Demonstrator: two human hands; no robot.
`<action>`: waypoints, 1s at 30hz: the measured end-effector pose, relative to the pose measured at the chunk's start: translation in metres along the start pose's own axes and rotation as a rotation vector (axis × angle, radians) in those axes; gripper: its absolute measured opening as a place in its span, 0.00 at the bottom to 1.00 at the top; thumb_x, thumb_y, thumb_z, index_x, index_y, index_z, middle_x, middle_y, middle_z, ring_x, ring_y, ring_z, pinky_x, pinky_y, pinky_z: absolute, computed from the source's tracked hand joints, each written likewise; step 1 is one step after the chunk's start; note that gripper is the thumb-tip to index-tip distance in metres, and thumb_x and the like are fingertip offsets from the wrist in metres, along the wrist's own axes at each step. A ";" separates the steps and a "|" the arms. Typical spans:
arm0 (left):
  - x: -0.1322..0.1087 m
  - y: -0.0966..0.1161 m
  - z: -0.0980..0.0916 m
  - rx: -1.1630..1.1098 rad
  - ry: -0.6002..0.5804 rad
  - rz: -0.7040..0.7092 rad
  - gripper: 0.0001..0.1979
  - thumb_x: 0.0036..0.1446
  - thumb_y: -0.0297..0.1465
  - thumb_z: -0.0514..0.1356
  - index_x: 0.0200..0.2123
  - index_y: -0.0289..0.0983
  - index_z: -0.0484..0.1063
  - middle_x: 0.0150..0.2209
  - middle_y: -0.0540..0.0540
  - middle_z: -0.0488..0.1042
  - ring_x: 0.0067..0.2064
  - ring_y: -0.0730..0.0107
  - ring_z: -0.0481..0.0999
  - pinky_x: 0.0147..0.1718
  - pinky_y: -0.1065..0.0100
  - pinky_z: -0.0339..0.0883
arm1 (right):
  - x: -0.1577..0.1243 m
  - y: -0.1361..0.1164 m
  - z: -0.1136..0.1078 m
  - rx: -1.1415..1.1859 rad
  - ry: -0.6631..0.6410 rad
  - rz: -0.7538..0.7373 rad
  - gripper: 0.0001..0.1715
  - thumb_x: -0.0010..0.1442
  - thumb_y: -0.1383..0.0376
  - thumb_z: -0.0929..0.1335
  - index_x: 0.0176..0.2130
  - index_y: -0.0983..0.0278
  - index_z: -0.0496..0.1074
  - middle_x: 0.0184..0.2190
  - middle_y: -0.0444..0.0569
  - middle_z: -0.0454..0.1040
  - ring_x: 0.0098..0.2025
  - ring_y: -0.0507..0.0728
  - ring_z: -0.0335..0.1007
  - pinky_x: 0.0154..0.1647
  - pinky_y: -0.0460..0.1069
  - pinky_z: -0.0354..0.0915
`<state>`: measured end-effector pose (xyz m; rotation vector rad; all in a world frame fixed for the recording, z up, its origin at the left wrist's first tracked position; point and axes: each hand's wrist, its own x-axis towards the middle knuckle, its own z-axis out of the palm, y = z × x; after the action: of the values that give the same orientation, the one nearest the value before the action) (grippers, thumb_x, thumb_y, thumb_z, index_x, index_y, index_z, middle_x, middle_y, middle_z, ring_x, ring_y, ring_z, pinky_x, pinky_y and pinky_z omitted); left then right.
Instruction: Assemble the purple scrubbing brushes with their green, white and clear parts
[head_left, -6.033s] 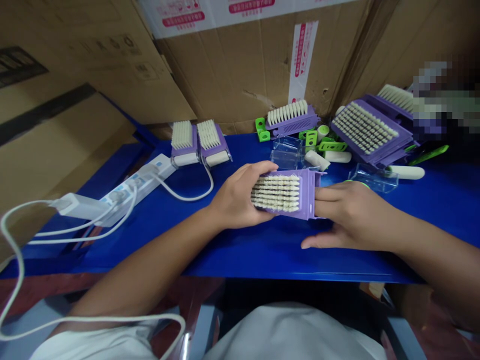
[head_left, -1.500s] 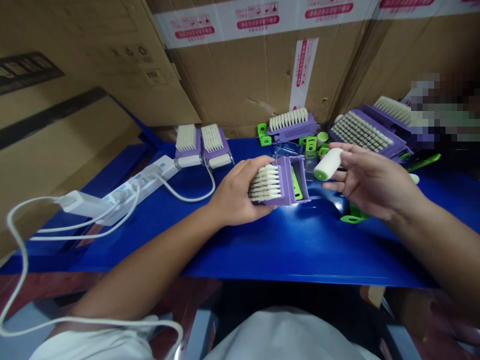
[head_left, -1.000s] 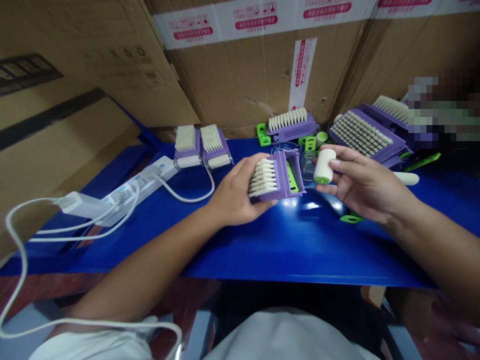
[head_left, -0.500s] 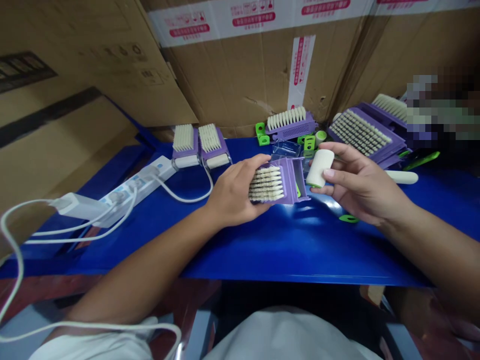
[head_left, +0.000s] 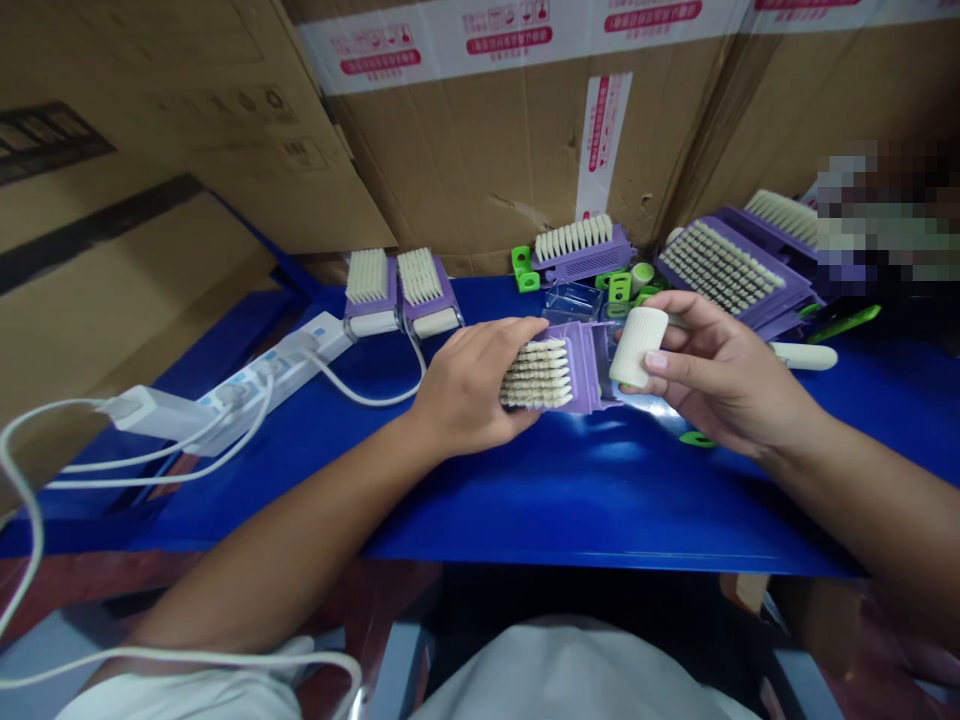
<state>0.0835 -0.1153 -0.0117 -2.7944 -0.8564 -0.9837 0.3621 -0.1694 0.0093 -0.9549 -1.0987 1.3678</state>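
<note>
My left hand [head_left: 469, 390] grips a purple brush block [head_left: 559, 368] with rows of white bristles, holding it just above the blue table [head_left: 525, 480]. Its open end faces right. My right hand [head_left: 716, 375] pinches a white roller [head_left: 636, 346] between thumb and fingers. The roller stands tilted right at the block's open end, touching or nearly touching it. A green ring piece [head_left: 696, 438] lies on the table under my right hand.
Two finished purple brushes [head_left: 397, 288] lie at the back left beside a white power strip [head_left: 255, 375] with cables. Further purple brushes [head_left: 731, 265], green parts [head_left: 525, 265], clear covers [head_left: 574, 298] and a white roller [head_left: 806, 355] crowd the back right. Cardboard boxes [head_left: 487, 150] wall the rear.
My right hand brought the white roller from the right up to the open end of the purple block. The left hand levelled the block, bristles facing up again.
</note>
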 end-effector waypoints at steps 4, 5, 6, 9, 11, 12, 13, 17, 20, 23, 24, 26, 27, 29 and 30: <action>0.000 0.000 0.000 0.003 0.031 0.020 0.36 0.59 0.33 0.69 0.69 0.39 0.64 0.64 0.36 0.81 0.63 0.46 0.83 0.62 0.50 0.78 | -0.001 -0.001 0.003 0.008 -0.007 0.006 0.33 0.48 0.63 0.88 0.47 0.55 0.74 0.35 0.37 0.82 0.36 0.53 0.85 0.37 0.48 0.85; 0.000 0.000 0.000 0.004 0.039 0.026 0.36 0.59 0.33 0.69 0.69 0.39 0.64 0.63 0.36 0.81 0.63 0.46 0.84 0.62 0.50 0.78 | -0.001 -0.001 0.004 0.008 -0.006 0.006 0.33 0.48 0.63 0.88 0.47 0.55 0.74 0.35 0.37 0.82 0.36 0.53 0.85 0.38 0.48 0.85; 0.000 0.000 0.000 0.005 0.043 0.028 0.36 0.59 0.33 0.69 0.69 0.39 0.64 0.64 0.36 0.81 0.63 0.46 0.83 0.62 0.50 0.78 | -0.002 -0.001 0.004 0.002 -0.005 0.005 0.33 0.47 0.63 0.88 0.47 0.54 0.74 0.35 0.37 0.82 0.36 0.53 0.85 0.38 0.48 0.85; 0.000 0.000 0.000 0.011 0.021 0.015 0.37 0.59 0.33 0.69 0.69 0.40 0.64 0.64 0.36 0.81 0.63 0.45 0.83 0.63 0.49 0.77 | -0.002 0.000 0.002 -0.030 -0.005 -0.003 0.33 0.48 0.61 0.88 0.47 0.54 0.74 0.36 0.37 0.82 0.36 0.54 0.86 0.38 0.50 0.85; 0.000 0.000 0.001 0.016 0.009 0.001 0.38 0.58 0.33 0.70 0.70 0.40 0.63 0.64 0.36 0.81 0.63 0.44 0.83 0.63 0.48 0.77 | -0.002 0.000 0.001 -0.040 -0.007 -0.006 0.32 0.49 0.61 0.87 0.48 0.53 0.74 0.36 0.38 0.82 0.37 0.55 0.86 0.39 0.51 0.86; 0.000 0.000 0.001 0.017 0.008 0.000 0.38 0.58 0.33 0.70 0.70 0.40 0.63 0.64 0.36 0.81 0.63 0.44 0.83 0.63 0.48 0.78 | -0.002 0.001 0.001 -0.041 -0.009 -0.008 0.32 0.49 0.62 0.87 0.48 0.53 0.74 0.36 0.38 0.82 0.37 0.55 0.86 0.39 0.51 0.86; 0.000 0.000 0.001 0.016 0.010 0.000 0.39 0.57 0.32 0.70 0.70 0.41 0.63 0.64 0.36 0.81 0.63 0.44 0.83 0.63 0.48 0.78 | -0.002 0.001 0.001 -0.041 -0.009 -0.010 0.32 0.49 0.62 0.87 0.48 0.53 0.74 0.36 0.38 0.82 0.37 0.55 0.86 0.39 0.51 0.86; -0.001 -0.001 0.000 0.003 0.023 0.019 0.38 0.57 0.31 0.70 0.70 0.41 0.63 0.64 0.36 0.81 0.63 0.44 0.83 0.62 0.48 0.78 | -0.002 0.000 0.003 -0.017 -0.002 -0.005 0.33 0.48 0.65 0.87 0.47 0.53 0.75 0.35 0.37 0.82 0.35 0.54 0.85 0.37 0.50 0.85; -0.001 -0.001 0.000 0.008 0.033 0.032 0.37 0.58 0.31 0.69 0.69 0.40 0.64 0.64 0.36 0.81 0.63 0.45 0.83 0.62 0.49 0.78 | -0.003 -0.001 0.005 0.013 -0.008 0.004 0.32 0.47 0.66 0.87 0.46 0.54 0.75 0.34 0.36 0.82 0.34 0.53 0.84 0.36 0.48 0.84; 0.000 -0.001 0.000 0.012 0.027 0.029 0.37 0.58 0.31 0.69 0.69 0.40 0.64 0.64 0.36 0.81 0.63 0.45 0.83 0.62 0.49 0.78 | -0.003 -0.001 0.007 0.003 -0.015 0.002 0.32 0.46 0.66 0.87 0.45 0.53 0.75 0.33 0.36 0.82 0.33 0.53 0.84 0.36 0.48 0.84; 0.000 -0.001 0.000 0.011 0.021 0.025 0.37 0.58 0.32 0.69 0.69 0.41 0.63 0.64 0.36 0.81 0.63 0.45 0.83 0.62 0.49 0.78 | -0.003 -0.001 0.007 -0.009 -0.015 0.000 0.33 0.45 0.66 0.88 0.45 0.53 0.75 0.33 0.36 0.81 0.33 0.53 0.84 0.36 0.49 0.84; 0.000 -0.001 0.000 0.009 0.013 0.021 0.37 0.58 0.32 0.69 0.69 0.41 0.63 0.64 0.36 0.81 0.63 0.44 0.83 0.62 0.49 0.78 | -0.003 0.000 0.007 -0.035 -0.017 -0.011 0.33 0.45 0.65 0.88 0.45 0.53 0.75 0.33 0.36 0.81 0.33 0.54 0.83 0.37 0.50 0.85; 0.000 -0.001 0.000 0.008 0.014 0.023 0.37 0.58 0.32 0.69 0.69 0.41 0.63 0.64 0.36 0.81 0.63 0.45 0.83 0.62 0.49 0.78 | -0.003 0.000 0.006 -0.045 -0.020 -0.018 0.33 0.46 0.65 0.88 0.45 0.53 0.75 0.33 0.36 0.81 0.33 0.54 0.83 0.37 0.50 0.85; 0.000 -0.001 0.000 0.009 0.025 0.033 0.36 0.58 0.32 0.69 0.69 0.40 0.64 0.63 0.36 0.81 0.63 0.45 0.84 0.61 0.49 0.78 | -0.002 0.001 0.006 -0.051 -0.027 -0.035 0.32 0.47 0.64 0.87 0.46 0.54 0.75 0.33 0.36 0.81 0.34 0.54 0.83 0.38 0.50 0.84; 0.000 -0.001 0.001 0.012 0.030 0.036 0.36 0.58 0.32 0.69 0.69 0.40 0.64 0.63 0.35 0.81 0.62 0.45 0.84 0.61 0.49 0.78 | -0.002 0.001 0.005 -0.048 -0.030 -0.040 0.31 0.48 0.65 0.87 0.46 0.54 0.75 0.33 0.37 0.81 0.34 0.53 0.83 0.38 0.49 0.84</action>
<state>0.0835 -0.1146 -0.0123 -2.7675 -0.8034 -1.0084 0.3571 -0.1720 0.0096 -0.9455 -1.1719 1.3324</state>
